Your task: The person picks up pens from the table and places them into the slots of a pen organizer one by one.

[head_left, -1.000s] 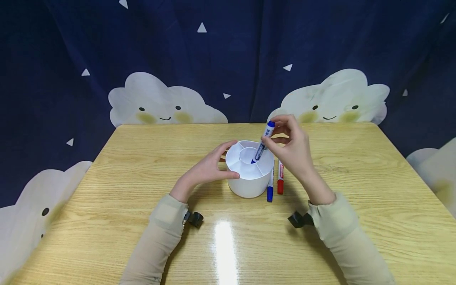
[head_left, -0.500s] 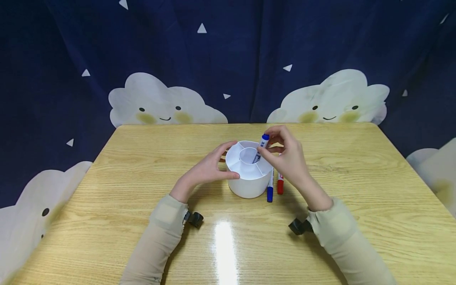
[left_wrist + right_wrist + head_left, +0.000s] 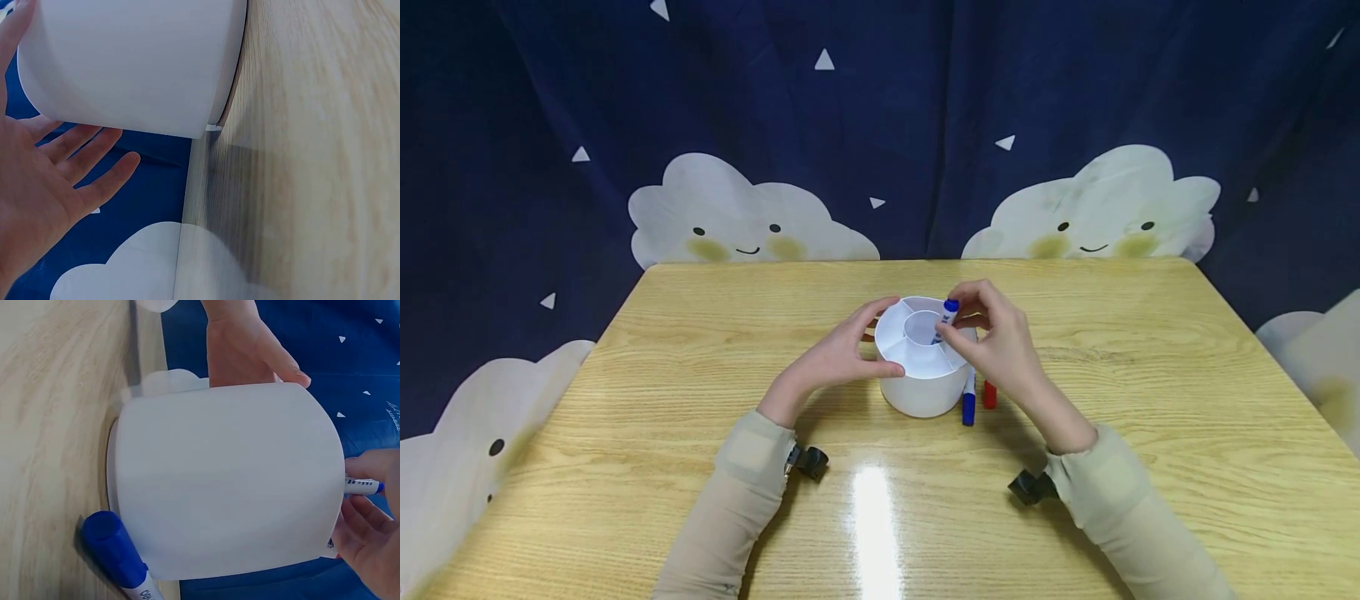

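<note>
A white round desk organizer [image 3: 922, 393] with a central cup and divided outer compartments stands on the table. My left hand [image 3: 838, 350] holds its left side, thumb at the front of the rim and fingers round the back. Between thumb and fingertips, my right hand [image 3: 1003, 346] pinches a blue-capped marker [image 3: 951, 310] near its upper end. The marker stands tilted, its cap end up and its lower part down inside the organizer at the right of the central cup; that lower end is hidden.
On the table by the organizer's right side lie another blue marker [image 3: 968, 407] and a red marker [image 3: 990, 395], partly hidden by the organizer and right hand. A dark blue curtain [image 3: 910, 125] with cloud prints hangs behind the wooden table [image 3: 722, 333].
My right hand has moved down and slightly left, lowering the blue marker deeper into the organizer. The left hand and the organizer have stayed in place.
</note>
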### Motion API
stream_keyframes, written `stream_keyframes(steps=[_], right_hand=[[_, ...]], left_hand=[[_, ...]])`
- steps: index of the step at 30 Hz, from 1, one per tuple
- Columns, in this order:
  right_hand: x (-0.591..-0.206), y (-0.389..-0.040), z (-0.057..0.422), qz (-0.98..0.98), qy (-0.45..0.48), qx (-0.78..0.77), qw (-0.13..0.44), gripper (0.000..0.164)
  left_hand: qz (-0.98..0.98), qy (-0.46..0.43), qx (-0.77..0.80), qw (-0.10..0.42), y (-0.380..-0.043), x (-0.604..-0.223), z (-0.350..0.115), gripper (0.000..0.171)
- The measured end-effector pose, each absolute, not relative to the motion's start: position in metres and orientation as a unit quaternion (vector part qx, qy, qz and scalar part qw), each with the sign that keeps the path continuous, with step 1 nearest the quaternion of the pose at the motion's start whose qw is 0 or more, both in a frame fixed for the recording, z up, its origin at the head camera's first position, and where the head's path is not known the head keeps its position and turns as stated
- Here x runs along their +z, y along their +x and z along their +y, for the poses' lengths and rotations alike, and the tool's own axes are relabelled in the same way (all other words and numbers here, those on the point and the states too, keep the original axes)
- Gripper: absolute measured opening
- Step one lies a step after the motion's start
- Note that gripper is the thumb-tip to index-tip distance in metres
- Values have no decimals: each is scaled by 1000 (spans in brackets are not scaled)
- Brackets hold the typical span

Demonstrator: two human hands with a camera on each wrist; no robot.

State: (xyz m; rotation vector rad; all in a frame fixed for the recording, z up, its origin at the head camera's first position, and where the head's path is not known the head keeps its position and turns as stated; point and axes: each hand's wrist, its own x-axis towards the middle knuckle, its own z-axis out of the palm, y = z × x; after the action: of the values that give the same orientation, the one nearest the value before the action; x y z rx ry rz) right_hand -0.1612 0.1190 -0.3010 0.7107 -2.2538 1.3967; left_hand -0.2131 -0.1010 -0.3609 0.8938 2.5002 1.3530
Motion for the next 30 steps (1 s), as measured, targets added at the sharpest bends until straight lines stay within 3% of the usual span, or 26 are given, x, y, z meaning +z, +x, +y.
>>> stream_keyframes(steps=[30], right_hand=[[-302,-158,124,-813,283,466,205,25]], left_hand=[[831,310,456,73,-215,-362,-101,91]])
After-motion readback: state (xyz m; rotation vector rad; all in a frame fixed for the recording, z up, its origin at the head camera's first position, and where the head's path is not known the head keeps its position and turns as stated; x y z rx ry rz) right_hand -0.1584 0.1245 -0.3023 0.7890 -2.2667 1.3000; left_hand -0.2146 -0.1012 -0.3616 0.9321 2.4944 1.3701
